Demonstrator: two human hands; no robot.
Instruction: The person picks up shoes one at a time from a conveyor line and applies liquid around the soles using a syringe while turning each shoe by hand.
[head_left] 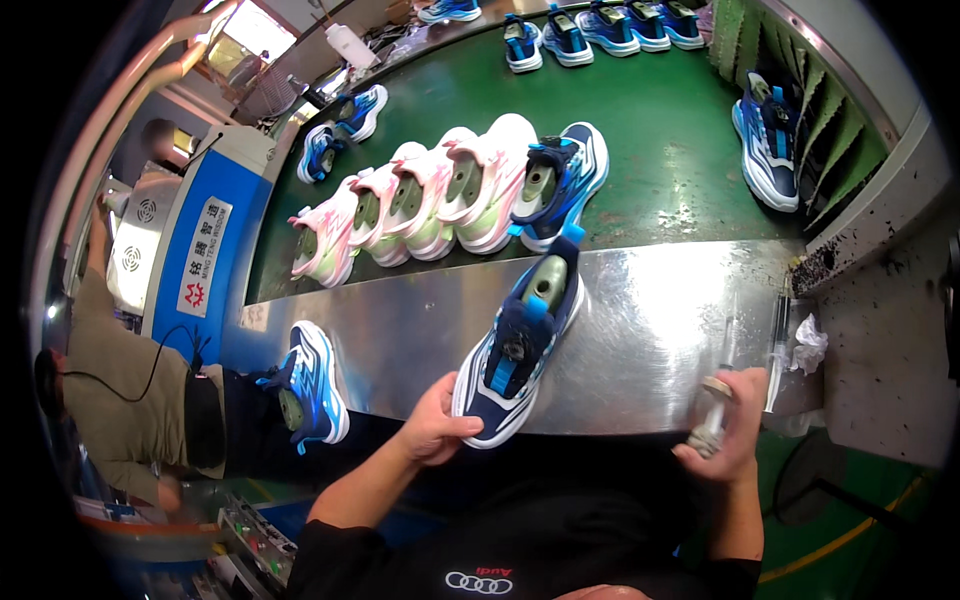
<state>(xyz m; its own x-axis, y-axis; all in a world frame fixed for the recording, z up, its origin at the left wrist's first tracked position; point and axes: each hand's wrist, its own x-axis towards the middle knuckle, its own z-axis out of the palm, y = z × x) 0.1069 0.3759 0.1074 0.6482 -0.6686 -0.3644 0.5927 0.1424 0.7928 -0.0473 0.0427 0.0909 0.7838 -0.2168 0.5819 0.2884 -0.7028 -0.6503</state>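
One navy-and-blue shoe [515,365] is over the metal ledge [400,330], toe toward the near side, heel toward the far side. The left hand [435,425] has its toe clamped, thumb on top. To the right, the right hand [738,425] is closed round a small pale object [708,435], too blurred to name. Farther off, four pink shoes [487,170] stand in a row on a green surface [660,130].
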